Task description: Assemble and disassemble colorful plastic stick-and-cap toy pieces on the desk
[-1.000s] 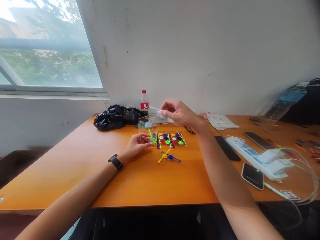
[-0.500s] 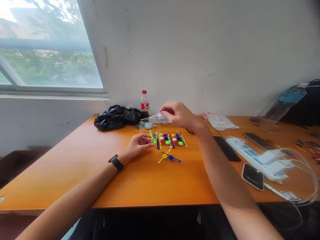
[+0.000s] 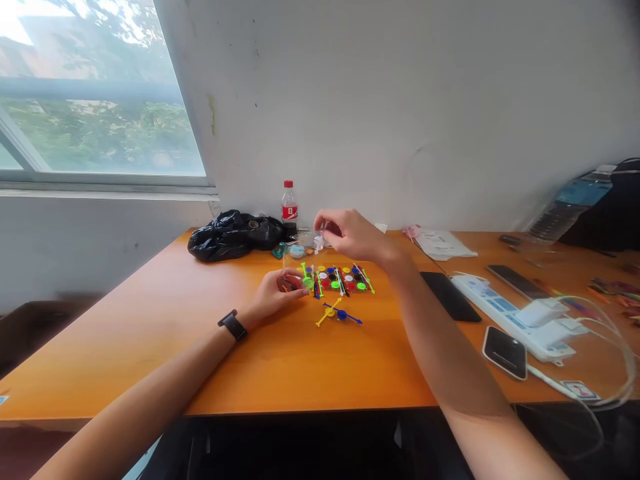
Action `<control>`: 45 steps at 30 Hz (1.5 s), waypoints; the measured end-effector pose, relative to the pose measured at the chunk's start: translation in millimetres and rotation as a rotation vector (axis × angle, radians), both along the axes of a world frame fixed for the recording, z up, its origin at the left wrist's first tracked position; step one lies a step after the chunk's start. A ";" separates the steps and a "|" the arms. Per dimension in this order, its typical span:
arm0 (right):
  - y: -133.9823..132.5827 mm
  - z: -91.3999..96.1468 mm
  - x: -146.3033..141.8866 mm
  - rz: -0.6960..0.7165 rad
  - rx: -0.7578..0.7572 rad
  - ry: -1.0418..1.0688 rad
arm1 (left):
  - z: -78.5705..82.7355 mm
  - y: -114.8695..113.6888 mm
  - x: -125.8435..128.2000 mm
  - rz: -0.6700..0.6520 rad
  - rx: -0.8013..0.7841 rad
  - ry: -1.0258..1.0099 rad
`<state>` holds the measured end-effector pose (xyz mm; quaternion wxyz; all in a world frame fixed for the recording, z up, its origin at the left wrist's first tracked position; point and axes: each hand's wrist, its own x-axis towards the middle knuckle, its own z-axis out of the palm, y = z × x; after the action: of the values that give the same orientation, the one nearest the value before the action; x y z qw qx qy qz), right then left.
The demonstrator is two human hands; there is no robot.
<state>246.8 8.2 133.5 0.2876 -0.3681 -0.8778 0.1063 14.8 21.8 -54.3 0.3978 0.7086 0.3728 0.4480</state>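
My left hand, with a dark band on its wrist, rests low at the left end of the coloured pieces. Its thumb and fingers close around a green arrow spinner. Raised behind the row, my right hand pinches a small white arrow spinner. Several coloured discs and arrows lie in a row, among them a green disc. In front of them a yellow arrow spinner and a blue arrow spinner lie side by side. Clear plastic packaging stands partly behind my left hand.
A black plastic bag and a red-capped cola bottle are at the back. On the right are a black flat object, a white power strip, a phone, cables and a large water bottle.
My right hand has shifted slightly left and down, and the white spinner has turned from pointing sideways to hanging below the fingers. My left hand has hardly moved.
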 end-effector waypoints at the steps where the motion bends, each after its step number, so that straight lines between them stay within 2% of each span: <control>1: -1.0 0.1 -0.4 -0.003 0.007 0.005 | 0.4 -0.5 0.3 -0.003 0.003 -0.001; 6: -2.8 -2.1 -3.9 -0.008 0.026 -0.026 | 3.0 -2.7 1.0 -0.007 0.004 -0.015; 15: -3.2 -4.5 -8.2 -0.018 -0.054 -0.147 | 7.6 -5.1 1.2 -0.007 0.000 -0.009; 23: -6.8 -4.7 -16.3 -0.060 0.009 -0.156 | 10.0 -8.5 1.1 -0.004 0.016 0.031; 31: -11.9 -5.8 -23.2 0.060 -0.033 -0.030 | 6.1 -6.5 1.3 -0.014 0.040 0.024; 39: -8.2 -13.4 -29.9 0.047 -0.009 -0.138 | 7.7 -7.4 1.6 -0.035 0.071 0.016; 45: -4.8 -23.1 -38.3 0.013 0.064 -0.204 | 8.1 -7.9 1.8 -0.067 0.067 0.029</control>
<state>208.5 3.4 110.4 0.2078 -0.3617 -0.9079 0.0422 16.5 13.9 -46.2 0.3833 0.7401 0.3394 0.4360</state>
